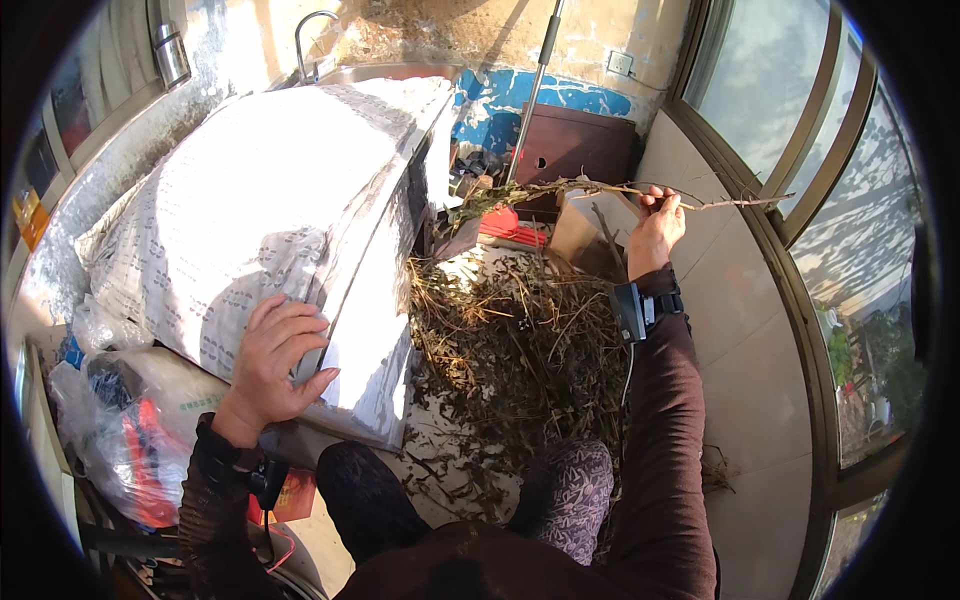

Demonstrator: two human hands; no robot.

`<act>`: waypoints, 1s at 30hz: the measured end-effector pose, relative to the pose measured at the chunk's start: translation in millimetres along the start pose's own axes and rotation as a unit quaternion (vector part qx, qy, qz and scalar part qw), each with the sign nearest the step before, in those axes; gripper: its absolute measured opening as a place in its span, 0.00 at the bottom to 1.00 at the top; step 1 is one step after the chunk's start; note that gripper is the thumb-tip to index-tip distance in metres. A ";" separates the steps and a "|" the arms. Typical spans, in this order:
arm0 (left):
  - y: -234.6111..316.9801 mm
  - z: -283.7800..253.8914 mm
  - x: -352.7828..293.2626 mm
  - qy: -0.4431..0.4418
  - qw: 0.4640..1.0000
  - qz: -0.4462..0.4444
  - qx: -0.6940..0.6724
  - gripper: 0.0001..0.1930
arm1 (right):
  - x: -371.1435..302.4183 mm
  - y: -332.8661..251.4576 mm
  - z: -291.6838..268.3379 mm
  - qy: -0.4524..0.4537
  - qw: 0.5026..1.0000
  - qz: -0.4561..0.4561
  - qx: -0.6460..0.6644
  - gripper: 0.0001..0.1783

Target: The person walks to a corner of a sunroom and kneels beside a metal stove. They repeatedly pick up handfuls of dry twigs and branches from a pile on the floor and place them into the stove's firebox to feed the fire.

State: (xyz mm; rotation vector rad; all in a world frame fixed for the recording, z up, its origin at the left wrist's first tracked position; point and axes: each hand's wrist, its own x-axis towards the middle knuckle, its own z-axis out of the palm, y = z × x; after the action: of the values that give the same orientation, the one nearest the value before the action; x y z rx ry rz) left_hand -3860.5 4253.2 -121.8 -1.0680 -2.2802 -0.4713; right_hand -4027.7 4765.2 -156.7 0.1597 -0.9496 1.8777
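My right hand (pixel 655 235), closed at the right, pinches a long dry branch (pixel 560 187). The branch lies almost level in the air; its leafy end points left and its bare twigs stick out to the right. On the near edge of a bulky white patterned cloth (pixel 260 180), my left hand (pixel 275 365) rests with its fingers stretched and slightly spread. This cloth covers something large on a counter; what lies under it is hidden. Below and between my hands, a heap of dry stalks and leaves (pixel 510 340) is spread over the floor.
A cardboard box (pixel 585 235) and a red bundle (pixel 510 228) stand behind the heap. A metal pole (pixel 535 90) leans near a brown panel (pixel 580 135). Plastic bags (pixel 140 420) crowd the left side. A tiled wall (pixel 750 300) under windows bounds the right.
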 end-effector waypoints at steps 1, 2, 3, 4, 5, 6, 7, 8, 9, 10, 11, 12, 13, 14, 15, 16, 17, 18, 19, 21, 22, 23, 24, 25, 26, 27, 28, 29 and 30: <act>0.1 0.0 0.1 -0.002 1.000 0.002 0.005 0.13 | -1.8 10.3 -5.0 0.040 0.998 0.040 0.013 0.13; 0.1 0.2 0.2 -0.004 1.000 0.000 0.007 0.14 | -5.2 21.2 -10.4 0.038 0.997 0.057 0.017 0.13; 0.1 0.3 0.3 -0.004 1.000 -0.002 0.005 0.14 | -10.4 32.8 -16.1 0.057 0.997 0.061 -0.007 0.12; -0.1 0.4 0.5 -0.007 1.000 -0.001 0.009 0.14 | -13.7 42.0 -23.0 0.065 0.994 0.084 -0.003 0.12; -0.2 0.5 0.7 -0.007 1.000 -0.001 0.010 0.14 | -18.7 53.0 -29.2 0.091 0.988 0.121 0.023 0.12; -0.2 0.7 0.8 -0.006 1.000 -0.004 0.008 0.14 | -25.1 63.7 -36.8 0.114 0.985 0.129 0.023 0.13; 0.0 0.8 1.1 -0.009 1.000 -0.003 0.011 0.14 | -30.3 73.6 -44.8 0.144 0.977 0.157 0.024 0.14; 0.2 1.1 1.4 -0.010 1.000 -0.003 0.011 0.14 | -39.2 83.5 -54.3 0.140 0.977 0.159 0.035 0.14; 0.4 1.1 1.8 -0.010 1.000 -0.006 0.009 0.13 | -49.5 93.7 -63.7 0.145 0.974 0.166 0.054 0.14; 0.8 1.2 2.1 -0.015 1.000 -0.006 0.013 0.14 | -60.3 104.2 -72.7 0.160 0.971 0.168 0.055 0.14; 1.2 1.1 2.3 -0.018 1.000 -0.008 0.015 0.14 | -71.5 114.2 -81.5 0.182 0.966 0.172 0.061 0.14; 1.5 1.1 2.9 -0.021 1.000 -0.010 0.017 0.14 | -82.4 123.2 -90.4 0.183 0.962 0.182 0.084 0.14; 1.8 1.0 3.2 -0.025 0.999 -0.010 0.019 0.14 | -95.3 132.4 -98.9 0.186 0.961 0.189 0.074 0.14; 1.8 0.9 3.5 -0.028 0.999 -0.011 0.020 0.14 | -105.9 142.7 -104.8 0.212 0.949 0.215 0.089 0.14; 1.6 1.2 4.1 -0.028 0.999 -0.013 0.019 0.14 | -114.9 154.2 -108.3 0.253 0.932 0.240 0.100 0.14; 1.3 1.5 4.7 -0.030 0.999 -0.009 0.024 0.14 | -123.6 166.2 -110.0 0.252 0.930 0.253 0.087 0.14; 1.0 1.8 5.3 -0.031 0.999 -0.008 0.025 0.14 | -133.3 177.8 -110.9 0.260 0.926 0.266 0.070 0.14; 0.5 2.4 5.9 -0.031 0.999 -0.007 0.027 0.14 | -145.7 189.1 -110.1 0.271 0.920 0.276 0.067 0.15; 0.0 2.5 6.4 -0.036 0.999 -0.010 0.031 0.15 | -155.5 198.8 -108.9 0.260 0.912 0.291 0.129 0.15; -0.4 3.3 7.2 -0.041 0.998 -0.016 0.033 0.15 | -176.5 218.2 -102.5 0.258 0.889 0.334 0.177 0.16; -0.9 4.3 7.8 -0.041 0.999 -0.016 0.033 0.16 | -187.7 227.7 -96.9 0.247 0.882 0.360 0.178 0.15; -1.0 5.2 8.1 -0.046 0.998 -0.018 0.034 0.16 | -198.9 237.6 -89.3 0.260 0.870 0.379 0.178 0.15; -1.1 5.4 8.2 -0.048 0.998 -0.022 0.033 0.16 | -210.1 248.7 -78.6 0.249 0.863 0.400 0.181 0.13; -1.3 5.7 8.3 -0.049 0.998 -0.027 0.033 0.16 | -226.5 257.9 -66.9 0.236 0.867 0.400 0.182 0.14; -2.0 5.9 8.5 -0.056 0.997 -0.030 0.035 0.17 | -237.8 264.7 -57.2 0.230 0.853 0.431 0.184 0.17; -2.2 5.9 8.4 -0.065 0.997 -0.033 0.036 0.17 | -242.0 273.0 -45.7 0.230 0.833 0.471 0.177 0.20; -2.7 5.6 8.5 -0.072 0.996 -0.037 0.036 0.17 | -247.8 280.1 -33.8 0.200 0.833 0.499 0.128 0.18; -3.1 5.6 8.4 -0.077 0.996 -0.042 0.036 0.17 | -249.8 287.3 -21.9 0.179 0.817 0.542 0.081 0.12; -3.3 5.8 8.4 -0.081 0.995 -0.049 0.030 0.18 | -252.8 295.0 -7.6 0.177 0.809 0.559 0.038 0.11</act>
State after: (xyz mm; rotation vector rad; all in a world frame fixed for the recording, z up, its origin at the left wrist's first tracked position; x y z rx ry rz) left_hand -3869.5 4259.1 -121.2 -1.0000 -2.4827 -0.3649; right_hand -4138.4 4529.3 -445.0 -0.8733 -0.7281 2.8575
